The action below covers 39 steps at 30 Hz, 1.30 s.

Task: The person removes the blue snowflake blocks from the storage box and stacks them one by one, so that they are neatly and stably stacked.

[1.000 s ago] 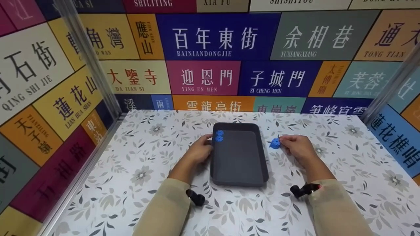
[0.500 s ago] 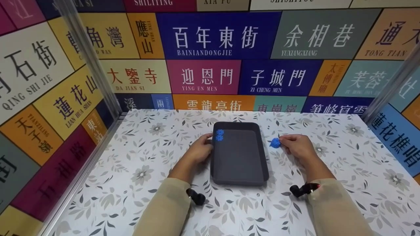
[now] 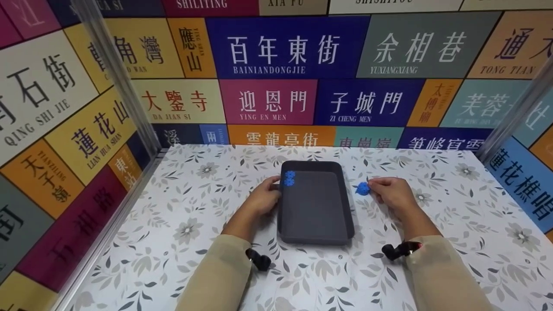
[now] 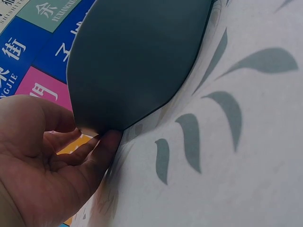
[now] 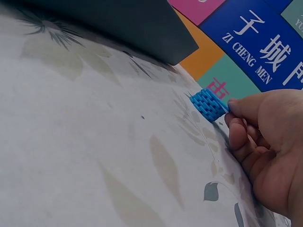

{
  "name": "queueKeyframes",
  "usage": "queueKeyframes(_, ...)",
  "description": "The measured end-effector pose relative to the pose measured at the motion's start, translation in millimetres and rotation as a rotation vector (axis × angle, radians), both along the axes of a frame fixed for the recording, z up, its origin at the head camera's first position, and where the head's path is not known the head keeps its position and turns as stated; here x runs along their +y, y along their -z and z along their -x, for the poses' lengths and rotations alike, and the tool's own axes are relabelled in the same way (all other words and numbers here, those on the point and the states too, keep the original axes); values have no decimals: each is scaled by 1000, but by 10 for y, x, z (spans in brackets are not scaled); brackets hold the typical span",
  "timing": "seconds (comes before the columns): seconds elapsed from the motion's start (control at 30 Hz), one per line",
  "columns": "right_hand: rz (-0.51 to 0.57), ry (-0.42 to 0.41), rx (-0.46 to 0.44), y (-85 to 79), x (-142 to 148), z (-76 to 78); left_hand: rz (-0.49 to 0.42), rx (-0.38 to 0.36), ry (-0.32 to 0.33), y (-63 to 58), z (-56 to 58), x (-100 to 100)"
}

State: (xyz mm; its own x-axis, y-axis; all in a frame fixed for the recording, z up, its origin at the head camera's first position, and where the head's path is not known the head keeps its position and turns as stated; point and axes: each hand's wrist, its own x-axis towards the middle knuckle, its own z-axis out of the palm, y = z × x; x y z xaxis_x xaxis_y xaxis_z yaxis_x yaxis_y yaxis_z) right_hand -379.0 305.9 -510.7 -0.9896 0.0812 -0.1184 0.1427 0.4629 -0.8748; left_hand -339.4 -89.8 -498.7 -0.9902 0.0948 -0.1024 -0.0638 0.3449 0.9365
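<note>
In the head view my left hand point(image 3: 263, 196) is at the left side of a dark grey rectangular tray point(image 3: 315, 207). The left wrist view shows thumb and fingers curled at the edge of the tray wall point(image 4: 137, 61), holding it. To the right of the tray, my right hand point(image 3: 391, 192) pinches a small blue piece point(image 3: 362, 188) between thumb and fingers. Seen from the right wrist, this blue piece point(image 5: 207, 105) is short and rounded with a brick-like pattern, close over the tabletop. Small blue flower-shaped pieces point(image 3: 289, 178) lie in the tray's far left corner.
A table with a white leaf-and-flower cover point(image 3: 185, 268) bears the tray. Colourful sign panels point(image 3: 285, 47) form walls at the back and sides, with clear upright strips point(image 3: 116, 73) at the corners. Dark wrist cameras point(image 3: 259, 260) sit on both sleeves.
Both hands and the tray stay in place. The blue piece in the right hand turns slightly between the fingers.
</note>
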Motion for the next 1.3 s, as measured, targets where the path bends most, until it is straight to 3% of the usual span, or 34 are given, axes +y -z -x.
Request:
queueKeyframes(0.13,22,5,-6,8,-1,6,8,-2,-2,-4,-5,2)
queueKeyframes(0.37,-67,10,16,53,3,33,-5,-17,4,-8,-3,4)
queueKeyframes(0.73,-59,-2,16,37,4,18,-23,-20,1,1,3,1)
queueKeyframes(1.07,136,88,0,-25,-58,14,-9,-7,2,10,4,6)
queueKeyframes(1.2,302,95,30,-137,-202,-14,5,-15,-2,4,7,10)
queueKeyframes(1.3,438,40,65,-231,-359,-54,22,-26,-6,-8,6,11)
